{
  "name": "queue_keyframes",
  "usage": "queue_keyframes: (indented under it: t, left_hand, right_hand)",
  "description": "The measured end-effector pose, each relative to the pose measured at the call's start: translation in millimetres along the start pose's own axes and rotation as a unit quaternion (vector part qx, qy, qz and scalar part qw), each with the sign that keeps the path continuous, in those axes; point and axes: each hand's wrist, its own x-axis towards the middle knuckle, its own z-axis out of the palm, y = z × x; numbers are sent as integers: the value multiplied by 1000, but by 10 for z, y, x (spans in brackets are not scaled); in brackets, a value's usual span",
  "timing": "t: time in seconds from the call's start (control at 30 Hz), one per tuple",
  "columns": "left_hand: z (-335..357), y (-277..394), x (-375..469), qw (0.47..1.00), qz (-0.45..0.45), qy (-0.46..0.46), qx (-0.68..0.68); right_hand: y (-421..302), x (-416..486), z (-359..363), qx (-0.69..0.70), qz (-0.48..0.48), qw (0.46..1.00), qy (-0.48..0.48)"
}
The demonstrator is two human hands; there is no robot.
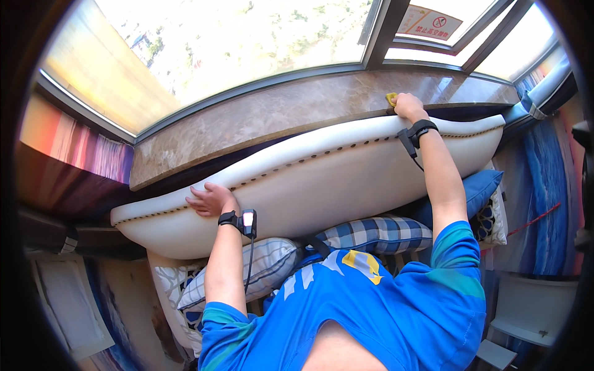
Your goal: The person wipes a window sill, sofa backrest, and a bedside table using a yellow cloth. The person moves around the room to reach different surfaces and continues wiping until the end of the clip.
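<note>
My right hand grips a yellow cloth, of which only a small part shows beyond the fingers. The cloth rests at the front edge of a brown marble windowsill. To the left, my left hand lies with spread fingers over the top edge of a white padded sofa back, which is trimmed with a row of dark studs. A narrow dark gap separates the sofa back from the sill. Each wrist wears a black strap with a small device and a cable.
Below the sofa back lie a white checked cushion, a blue plaid cushion and a plain blue cushion. A large window rises behind the sill, with a framed pane at right bearing a sign. Patterned curtains hang at the sides.
</note>
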Motion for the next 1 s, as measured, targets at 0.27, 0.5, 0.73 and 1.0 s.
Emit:
queue_keyframes:
  t: [0.27, 0.5, 0.73, 1.0]
  left_hand:
    - [9, 0, -15, 999, 10, 28, -17]
    - [-68, 52, 2, 1000, -10, -8, -16]
    - [-29, 27, -7, 1000, -4, 0, -15]
    - [-30, 26, -19, 999, 7, 18, -28]
  right_hand:
    - [-833, -402, -11, 50, -203, 978, 6]
    - [-976, -459, 45, 100, -233, 967, -35]
    - [162, 60, 14, 96, -19, 995, -25]
    - [67, 41, 161, 45, -60, 997, 17]
